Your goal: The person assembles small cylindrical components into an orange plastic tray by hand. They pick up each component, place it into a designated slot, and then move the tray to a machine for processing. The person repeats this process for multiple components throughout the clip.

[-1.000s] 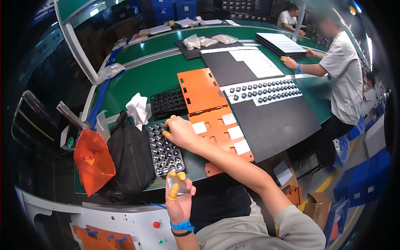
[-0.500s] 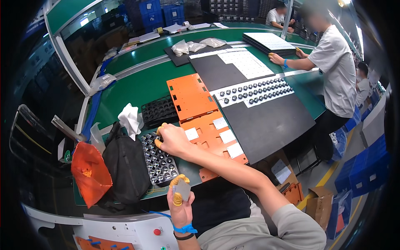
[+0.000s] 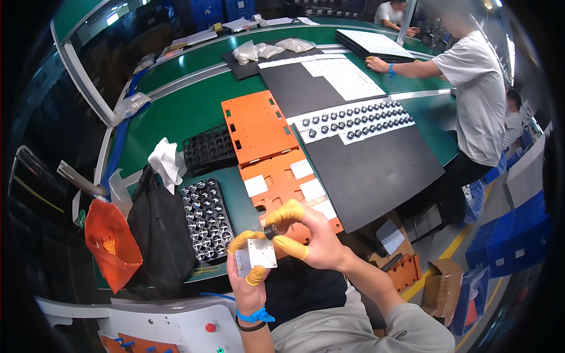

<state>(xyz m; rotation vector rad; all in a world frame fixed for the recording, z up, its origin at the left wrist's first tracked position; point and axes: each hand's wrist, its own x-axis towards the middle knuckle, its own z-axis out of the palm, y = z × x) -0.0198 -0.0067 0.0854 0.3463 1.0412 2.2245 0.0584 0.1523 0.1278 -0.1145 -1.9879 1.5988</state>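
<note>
My left hand (image 3: 249,289), in yellow finger cots, grips small white square plates (image 3: 263,253) with screw holes, one overlapping another. Between the thumb and fingers of my right hand (image 3: 318,240) is a small black round part (image 3: 271,231), held close to the top edge of the front plate. To the left lies a black tray (image 3: 226,207) filled with rows of shiny-topped round parts. Beyond my hands is an orange fixture (image 3: 272,170), with several white square plates set on its near half and its far half (image 3: 259,126) unfolded flat.
Black trays (image 3: 209,147) sit behind the filled one. A black bag (image 3: 156,235) and an orange pouch (image 3: 112,241) are at left. On the right, a black board (image 3: 376,179) lies beside white panels bearing rows of black round parts (image 3: 350,120). A co-worker (image 3: 474,94) handles stacked boards (image 3: 374,44).
My right hand has left the tray and come to my left hand with a black round part. The plates in my left hand now face more toward me. The view has shifted slightly.
</note>
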